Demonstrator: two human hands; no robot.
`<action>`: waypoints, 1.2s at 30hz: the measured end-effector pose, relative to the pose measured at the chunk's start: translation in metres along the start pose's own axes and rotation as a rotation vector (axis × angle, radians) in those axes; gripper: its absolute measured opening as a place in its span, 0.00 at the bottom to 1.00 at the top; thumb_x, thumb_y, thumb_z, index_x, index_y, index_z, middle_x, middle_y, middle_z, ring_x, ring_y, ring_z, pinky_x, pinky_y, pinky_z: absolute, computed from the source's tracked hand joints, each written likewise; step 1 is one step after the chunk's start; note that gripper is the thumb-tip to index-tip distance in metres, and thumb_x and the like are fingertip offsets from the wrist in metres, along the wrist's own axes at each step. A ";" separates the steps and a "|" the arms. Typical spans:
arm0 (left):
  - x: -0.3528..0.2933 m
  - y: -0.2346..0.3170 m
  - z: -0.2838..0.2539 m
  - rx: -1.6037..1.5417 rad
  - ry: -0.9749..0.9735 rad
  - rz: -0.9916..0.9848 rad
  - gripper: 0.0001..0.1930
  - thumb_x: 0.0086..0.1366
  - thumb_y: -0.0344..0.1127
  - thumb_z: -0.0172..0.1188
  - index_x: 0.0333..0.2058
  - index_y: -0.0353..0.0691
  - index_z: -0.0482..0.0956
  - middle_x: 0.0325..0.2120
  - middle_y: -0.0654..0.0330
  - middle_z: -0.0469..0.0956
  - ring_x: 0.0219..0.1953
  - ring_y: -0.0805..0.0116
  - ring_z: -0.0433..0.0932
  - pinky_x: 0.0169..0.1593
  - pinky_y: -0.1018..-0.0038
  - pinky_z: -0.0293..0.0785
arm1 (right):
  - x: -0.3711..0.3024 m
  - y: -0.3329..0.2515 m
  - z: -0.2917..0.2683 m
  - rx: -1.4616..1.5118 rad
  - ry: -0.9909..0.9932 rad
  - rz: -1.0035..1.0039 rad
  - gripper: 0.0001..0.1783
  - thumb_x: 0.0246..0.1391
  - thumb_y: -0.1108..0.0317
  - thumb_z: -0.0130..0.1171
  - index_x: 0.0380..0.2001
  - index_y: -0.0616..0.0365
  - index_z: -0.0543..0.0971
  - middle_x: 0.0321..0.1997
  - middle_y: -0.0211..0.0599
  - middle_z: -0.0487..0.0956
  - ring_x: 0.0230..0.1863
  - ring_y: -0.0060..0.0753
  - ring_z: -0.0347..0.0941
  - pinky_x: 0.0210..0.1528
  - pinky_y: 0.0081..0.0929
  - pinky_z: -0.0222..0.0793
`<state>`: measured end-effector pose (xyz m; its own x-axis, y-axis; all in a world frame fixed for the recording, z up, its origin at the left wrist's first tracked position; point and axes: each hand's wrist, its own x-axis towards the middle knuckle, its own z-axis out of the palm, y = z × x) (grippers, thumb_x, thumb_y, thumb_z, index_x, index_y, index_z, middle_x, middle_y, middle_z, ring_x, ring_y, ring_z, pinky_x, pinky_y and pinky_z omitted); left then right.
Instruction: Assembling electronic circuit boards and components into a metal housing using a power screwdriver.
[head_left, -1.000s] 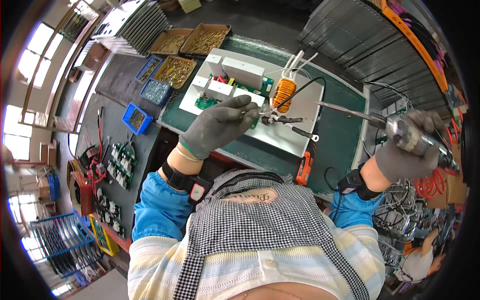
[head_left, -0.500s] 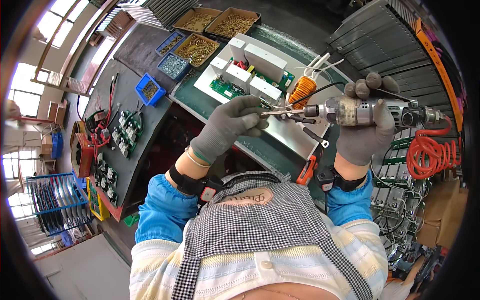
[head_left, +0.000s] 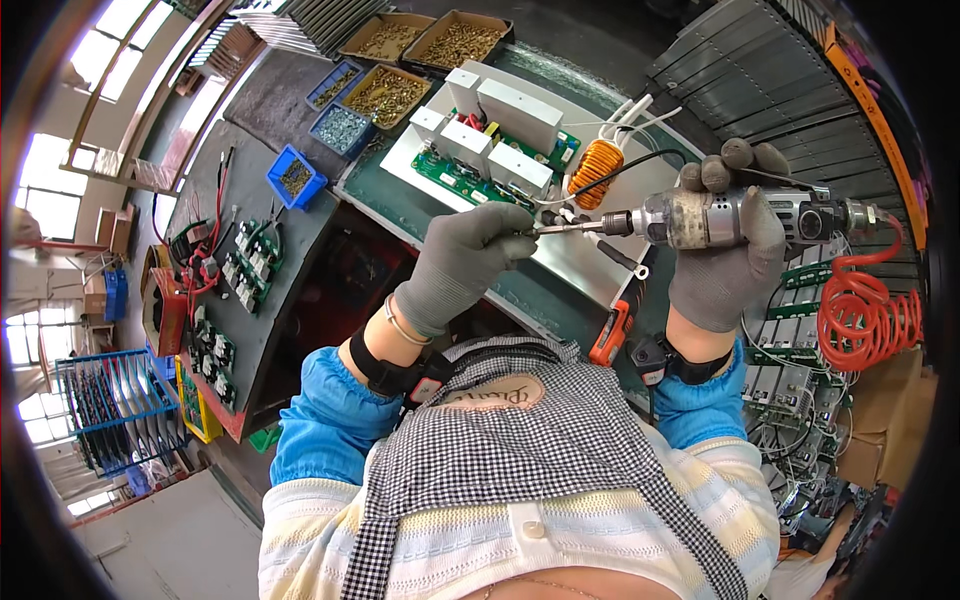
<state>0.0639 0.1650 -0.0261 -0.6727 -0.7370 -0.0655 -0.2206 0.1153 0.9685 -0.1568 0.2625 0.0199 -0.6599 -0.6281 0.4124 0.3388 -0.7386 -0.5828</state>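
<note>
Recorder: Tool position at this reading?

Observer: Power driver (head_left: 692,222) was held crosswise on the right, its bit (head_left: 575,229) directed left. A red coiled hose (head_left: 868,318) ran from its right end.

Recorder: State of the right hand (head_left: 722,285)?

Observer: Gloved in grey and wrapped around the driver body, fingers over the far side, thumb across the top.

Recorder: And the left hand (head_left: 472,255)?

Observer: Also gloved. Thumb and forefinger were pinching the bit at its left tip, remaining fingers curled. Could not tell whether a small part sat between them.

Recorder: Surroundings?

Observer: A pale metal plate (head_left: 587,268) lay on the green bench (head_left: 540,307), beyond the hands. It bore a green circuit board (head_left: 478,186) with white blocks at left and an orange wound coil (head_left: 600,172) at right. A black lead with a ring terminal (head_left: 641,271) reached past the plate's right edge. An orange-and-black hand tool (head_left: 610,335) lay near, just beside the plate. Far left stood a blue box (head_left: 296,178) and trays of small metal parts (head_left: 386,95).
</note>
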 end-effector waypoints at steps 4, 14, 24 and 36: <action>0.002 0.004 0.006 0.265 0.075 0.275 0.10 0.58 0.25 0.67 0.40 0.34 0.81 0.27 0.62 0.81 0.29 0.77 0.78 0.35 0.79 0.75 | -0.001 -0.002 0.000 -0.074 0.185 0.010 0.21 0.54 0.72 0.57 0.52 0.58 0.73 0.44 0.45 0.79 0.41 0.34 0.79 0.49 0.43 0.77; 0.007 0.027 -0.001 0.582 0.156 0.422 0.14 0.54 0.27 0.70 0.40 0.38 0.82 0.29 0.55 0.84 0.30 0.65 0.84 0.35 0.74 0.79 | 0.003 -0.004 -0.009 0.089 0.012 0.010 0.26 0.57 0.67 0.57 0.59 0.57 0.70 0.50 0.49 0.78 0.51 0.38 0.77 0.55 0.47 0.75; 0.007 0.032 -0.012 0.201 0.173 0.175 0.27 0.63 0.25 0.61 0.61 0.32 0.68 0.42 0.54 0.83 0.37 0.69 0.83 0.40 0.74 0.80 | 0.018 -0.008 -0.012 0.188 -0.064 -0.154 0.20 0.58 0.59 0.56 0.50 0.58 0.77 0.45 0.43 0.80 0.50 0.44 0.77 0.57 0.53 0.72; 0.026 0.004 0.055 -0.480 -0.733 -0.455 0.14 0.74 0.40 0.52 0.50 0.36 0.71 0.44 0.56 0.82 0.28 0.76 0.71 0.36 0.79 0.72 | 0.037 -0.062 -0.035 0.088 -0.026 -0.243 0.19 0.54 0.58 0.55 0.40 0.63 0.79 0.36 0.42 0.79 0.41 0.52 0.78 0.43 0.45 0.79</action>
<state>0.0067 0.1834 -0.0376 -0.9015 -0.0306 -0.4316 -0.3658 -0.4791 0.7979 -0.2251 0.2935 0.0466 -0.7118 -0.4350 0.5514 0.2301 -0.8862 -0.4021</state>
